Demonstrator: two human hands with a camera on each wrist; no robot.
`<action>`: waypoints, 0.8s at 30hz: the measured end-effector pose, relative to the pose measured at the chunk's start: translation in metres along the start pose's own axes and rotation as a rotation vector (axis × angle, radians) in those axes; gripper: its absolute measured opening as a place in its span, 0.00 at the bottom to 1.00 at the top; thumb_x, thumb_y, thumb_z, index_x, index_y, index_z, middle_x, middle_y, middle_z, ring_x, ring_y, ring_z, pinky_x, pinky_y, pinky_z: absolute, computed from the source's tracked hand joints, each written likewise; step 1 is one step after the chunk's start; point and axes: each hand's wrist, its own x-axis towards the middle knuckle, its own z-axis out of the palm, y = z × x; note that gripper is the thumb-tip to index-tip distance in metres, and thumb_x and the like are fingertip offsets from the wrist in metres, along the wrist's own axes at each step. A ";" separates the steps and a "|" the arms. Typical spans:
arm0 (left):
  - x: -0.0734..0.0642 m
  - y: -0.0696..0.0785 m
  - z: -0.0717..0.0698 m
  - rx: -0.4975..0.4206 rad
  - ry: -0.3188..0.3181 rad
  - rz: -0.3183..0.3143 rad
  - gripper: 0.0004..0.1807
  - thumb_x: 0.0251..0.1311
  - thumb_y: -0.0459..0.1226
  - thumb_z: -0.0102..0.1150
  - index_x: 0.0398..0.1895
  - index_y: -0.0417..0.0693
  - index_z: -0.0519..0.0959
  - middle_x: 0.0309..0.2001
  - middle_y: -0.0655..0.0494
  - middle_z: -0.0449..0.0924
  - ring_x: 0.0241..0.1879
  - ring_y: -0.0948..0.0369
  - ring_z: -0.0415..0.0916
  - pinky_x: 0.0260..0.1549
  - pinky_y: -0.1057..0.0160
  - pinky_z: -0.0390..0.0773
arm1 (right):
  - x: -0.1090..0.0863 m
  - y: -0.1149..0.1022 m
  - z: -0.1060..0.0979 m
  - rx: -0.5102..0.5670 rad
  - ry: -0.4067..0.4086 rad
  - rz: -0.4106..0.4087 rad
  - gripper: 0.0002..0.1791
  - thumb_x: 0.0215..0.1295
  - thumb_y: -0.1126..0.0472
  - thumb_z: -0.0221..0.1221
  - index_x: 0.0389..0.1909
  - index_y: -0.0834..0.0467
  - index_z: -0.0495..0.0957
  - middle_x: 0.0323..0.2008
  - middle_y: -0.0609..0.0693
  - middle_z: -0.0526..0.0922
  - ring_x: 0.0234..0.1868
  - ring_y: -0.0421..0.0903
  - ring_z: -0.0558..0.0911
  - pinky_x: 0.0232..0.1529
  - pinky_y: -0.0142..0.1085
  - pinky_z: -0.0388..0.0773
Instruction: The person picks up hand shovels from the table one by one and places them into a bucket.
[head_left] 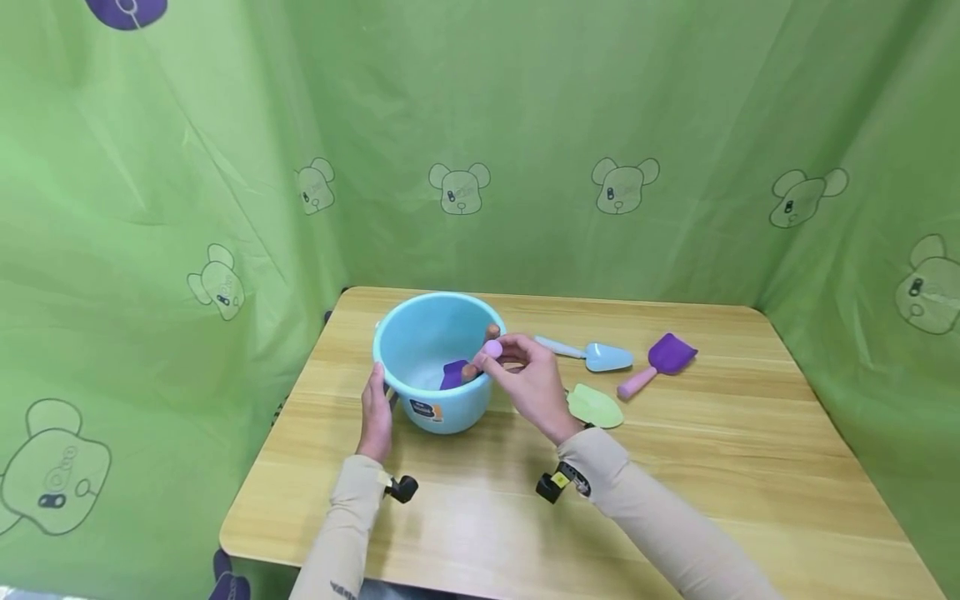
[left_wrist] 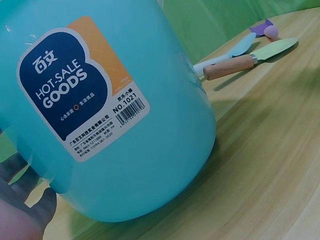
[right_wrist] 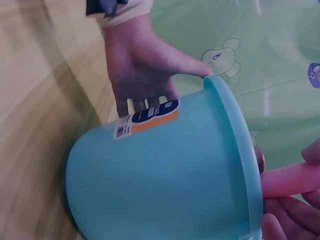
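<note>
A light blue bucket (head_left: 427,401) stands on the table, a label on its side. My left hand (head_left: 376,414) rests against its left side, the thumb at the rim and the fingers fairly straight along the wall, as the right wrist view shows. Over the right rim, my right hand (head_left: 534,385) pinches the pink handle (right_wrist: 287,181) of a small shovel. A purple blade (head_left: 452,375) shows inside the bucket, below that handle; the join between them is hidden. Two brown wooden handle ends (head_left: 492,332) poke up beside the right fingers, their lower parts hidden.
Right of the bucket lie a light blue trowel (head_left: 608,357), a green trowel (head_left: 594,407) with a wooden handle (left_wrist: 229,67), and another purple shovel (head_left: 672,354) with a pink handle. Green curtains (head_left: 540,233) hang behind and beside the wooden table (head_left: 712,467).
</note>
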 end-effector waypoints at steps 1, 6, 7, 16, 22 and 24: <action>0.000 0.000 0.000 0.000 -0.001 -0.001 0.37 0.79 0.63 0.28 0.81 0.56 0.60 0.81 0.51 0.59 0.82 0.47 0.52 0.80 0.33 0.49 | 0.000 0.000 0.000 -0.020 -0.001 -0.009 0.15 0.63 0.52 0.72 0.46 0.56 0.84 0.43 0.53 0.90 0.44 0.47 0.88 0.42 0.31 0.86; 0.001 -0.001 0.000 0.007 -0.007 -0.001 0.37 0.79 0.63 0.28 0.81 0.57 0.59 0.81 0.52 0.59 0.82 0.47 0.51 0.80 0.33 0.49 | -0.002 0.000 0.001 -0.145 -0.008 -0.047 0.15 0.63 0.50 0.72 0.46 0.52 0.85 0.42 0.49 0.87 0.44 0.46 0.83 0.37 0.31 0.80; 0.001 -0.001 0.000 0.008 -0.006 -0.002 0.37 0.79 0.64 0.28 0.81 0.57 0.59 0.81 0.52 0.59 0.82 0.47 0.51 0.80 0.32 0.49 | -0.003 0.001 0.001 -0.167 -0.012 -0.053 0.15 0.63 0.50 0.72 0.46 0.52 0.85 0.42 0.49 0.87 0.43 0.46 0.83 0.35 0.31 0.80; 0.000 0.000 0.001 0.011 0.006 -0.012 0.36 0.80 0.62 0.27 0.81 0.57 0.60 0.81 0.51 0.59 0.82 0.47 0.52 0.80 0.33 0.50 | -0.003 0.008 0.008 -0.309 -0.036 -0.110 0.17 0.61 0.53 0.74 0.46 0.57 0.86 0.44 0.50 0.80 0.44 0.51 0.80 0.41 0.39 0.80; -0.001 -0.001 0.002 0.012 0.010 -0.016 0.37 0.79 0.63 0.27 0.81 0.57 0.60 0.82 0.51 0.58 0.82 0.46 0.52 0.80 0.33 0.50 | -0.003 0.013 0.010 -0.347 -0.022 -0.097 0.19 0.62 0.51 0.73 0.49 0.58 0.86 0.42 0.50 0.78 0.41 0.51 0.77 0.38 0.36 0.75; 0.000 0.000 0.001 0.010 0.012 -0.014 0.37 0.79 0.64 0.27 0.81 0.58 0.60 0.81 0.52 0.58 0.82 0.47 0.52 0.80 0.33 0.50 | -0.003 0.014 0.010 -0.350 -0.018 -0.100 0.18 0.64 0.50 0.72 0.48 0.57 0.86 0.42 0.50 0.77 0.41 0.51 0.76 0.38 0.36 0.75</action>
